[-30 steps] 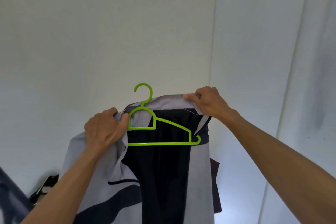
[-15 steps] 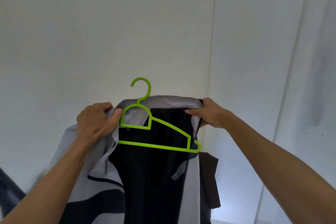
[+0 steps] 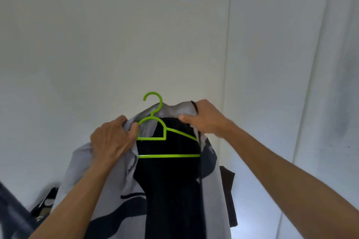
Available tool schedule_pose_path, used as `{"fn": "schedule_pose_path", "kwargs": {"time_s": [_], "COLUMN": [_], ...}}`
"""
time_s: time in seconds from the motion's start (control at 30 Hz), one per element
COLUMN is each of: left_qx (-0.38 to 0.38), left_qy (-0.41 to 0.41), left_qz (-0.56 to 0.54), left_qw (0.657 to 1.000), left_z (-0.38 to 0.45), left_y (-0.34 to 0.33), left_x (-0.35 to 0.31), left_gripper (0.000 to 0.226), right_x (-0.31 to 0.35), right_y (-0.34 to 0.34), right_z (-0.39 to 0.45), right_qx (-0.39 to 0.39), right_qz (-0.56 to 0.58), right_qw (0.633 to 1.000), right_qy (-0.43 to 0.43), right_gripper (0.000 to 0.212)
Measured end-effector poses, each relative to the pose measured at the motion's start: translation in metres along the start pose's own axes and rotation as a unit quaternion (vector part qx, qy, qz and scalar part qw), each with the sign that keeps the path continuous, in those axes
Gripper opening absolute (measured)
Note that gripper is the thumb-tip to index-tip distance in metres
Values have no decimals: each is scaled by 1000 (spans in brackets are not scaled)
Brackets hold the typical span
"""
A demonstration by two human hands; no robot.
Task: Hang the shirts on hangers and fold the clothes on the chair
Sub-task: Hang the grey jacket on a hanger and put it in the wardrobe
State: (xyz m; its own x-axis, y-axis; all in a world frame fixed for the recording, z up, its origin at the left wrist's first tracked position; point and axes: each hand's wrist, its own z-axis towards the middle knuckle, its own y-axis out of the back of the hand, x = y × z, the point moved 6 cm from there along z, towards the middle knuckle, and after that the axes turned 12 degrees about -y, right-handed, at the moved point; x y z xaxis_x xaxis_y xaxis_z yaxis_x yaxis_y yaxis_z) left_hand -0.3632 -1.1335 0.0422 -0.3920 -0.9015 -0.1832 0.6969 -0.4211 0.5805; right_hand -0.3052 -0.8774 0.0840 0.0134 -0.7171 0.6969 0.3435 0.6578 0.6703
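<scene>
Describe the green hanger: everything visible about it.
The green hanger looks like thin bright lime plastic: an open hook on top, sloping shoulders, an inner loop and a straight bottom bar. It is held upright inside the open grey shirt. The left hand grips its left shoulder with fabric; the right hand pulls the collar over its right end, which is hidden.

Hanger [image 3: 166,137] inside shirt [image 3: 210,190], hook above collar. Left hand [image 3: 113,138] on shirt's left shoulder, right hand [image 3: 206,117] on its right. Wall [image 3: 116,35] behind.
</scene>
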Motion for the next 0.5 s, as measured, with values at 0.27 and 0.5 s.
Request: {"fn": "schedule_pose_path", "kwargs": {"time_s": [0.27, 0.5], "left_qx": [7, -24], "left_qy": [13, 93], "left_qz": [14, -38], "left_qw": [1000, 995], "left_z": [13, 22], "left_y": [-11, -1], "left_x": [-37, 15], "left_gripper": [39, 39], "right_x": [29, -39], "right_y": [-61, 5], "right_z": [-48, -26], "right_qx": [-113, -175], "right_qz": [-61, -207], "right_qw": [990, 962], "right_qy": [55, -38], "right_gripper": [16, 26]}}
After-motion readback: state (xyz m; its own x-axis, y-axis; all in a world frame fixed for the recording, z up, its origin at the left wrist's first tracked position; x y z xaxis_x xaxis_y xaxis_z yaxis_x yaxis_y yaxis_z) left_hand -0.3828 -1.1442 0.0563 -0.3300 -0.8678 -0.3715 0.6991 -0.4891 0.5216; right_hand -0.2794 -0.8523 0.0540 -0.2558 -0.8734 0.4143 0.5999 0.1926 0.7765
